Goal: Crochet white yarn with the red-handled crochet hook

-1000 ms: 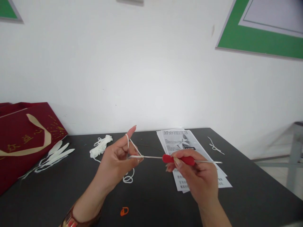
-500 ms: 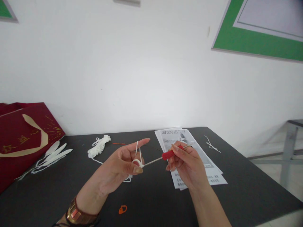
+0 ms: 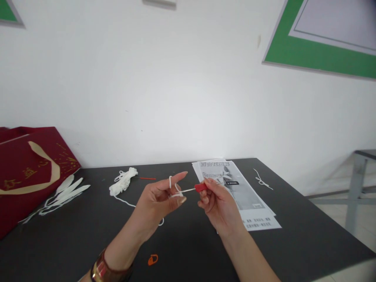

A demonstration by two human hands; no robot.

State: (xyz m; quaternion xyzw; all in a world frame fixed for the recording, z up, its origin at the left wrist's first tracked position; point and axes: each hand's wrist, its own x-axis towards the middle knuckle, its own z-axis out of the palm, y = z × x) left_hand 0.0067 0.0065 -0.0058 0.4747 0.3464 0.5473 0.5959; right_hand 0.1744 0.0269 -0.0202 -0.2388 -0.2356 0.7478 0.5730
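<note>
well, your left hand (image 3: 158, 197) was up over the dark table (image 3: 188, 246), its thumb and the fingers behind it narrowed on a bit of white yarn (image 3: 177, 194). a strand of that yarn looped around your raised forefinger, which pointed out to the right. your right hand (image 3: 221, 207) had its thumb and fingers closed on the red-handled tool (image 3: 201, 188), whose thin metal shaft reached left to the yarn at your left fingertips. you had the tool between your two hands, lifted off the table; its very tip was too small to make out.

around you, the bundle of white yarn (image 3: 123, 182) lay on the table beyond your left hand, with a strand running from it toward that hand. just beside the bundle lay a thin red stick (image 3: 147, 178). an orange clip (image 3: 152, 259) lay nearer you, below your left hand. printed sheets (image 3: 254, 203) lay overlapped behind and to the right of your right hand, and a knotted white string (image 3: 262, 181) lay to the right of them. on the far left, white leaf-shaped pieces (image 3: 66, 192) lay near the dark red bag (image 3: 29, 164) with its cream ribbon. you wore a shiny band (image 3: 102, 269) on your left wrist.
</note>
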